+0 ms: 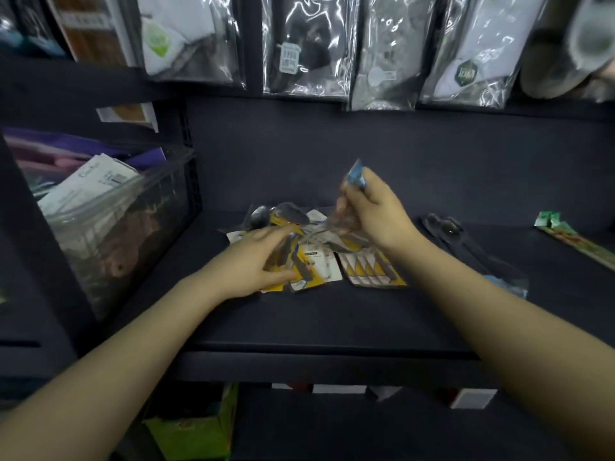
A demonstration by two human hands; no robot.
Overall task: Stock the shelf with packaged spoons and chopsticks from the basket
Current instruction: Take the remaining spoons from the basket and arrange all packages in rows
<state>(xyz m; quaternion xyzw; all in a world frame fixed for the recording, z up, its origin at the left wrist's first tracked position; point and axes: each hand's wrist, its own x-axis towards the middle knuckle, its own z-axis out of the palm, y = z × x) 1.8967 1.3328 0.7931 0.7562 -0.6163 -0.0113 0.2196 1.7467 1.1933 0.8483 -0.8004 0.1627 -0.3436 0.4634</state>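
Note:
A pile of yellow and white carded spoon packs [366, 264] lies in the middle of the dark shelf [316, 321]. My left hand [259, 257] rests on the pile's left side, its fingers curled round a yellow card pack [299, 261]. My right hand [369, 211] is raised just above the pile and grips a clear plastic pack with a blue header [355, 174], held tilted. Blur hides what is inside that pack. To the right lies a clear pack of dark utensils [466, 247], and a long green chopstick pack [575, 237] sits at the far right.
A clear plastic bin [116, 227] full of packaged goods stands on the left of the shelf. Clear bagged items [299, 48] hang along the back above. Boxes [189, 430] sit on the lower shelf below the front edge.

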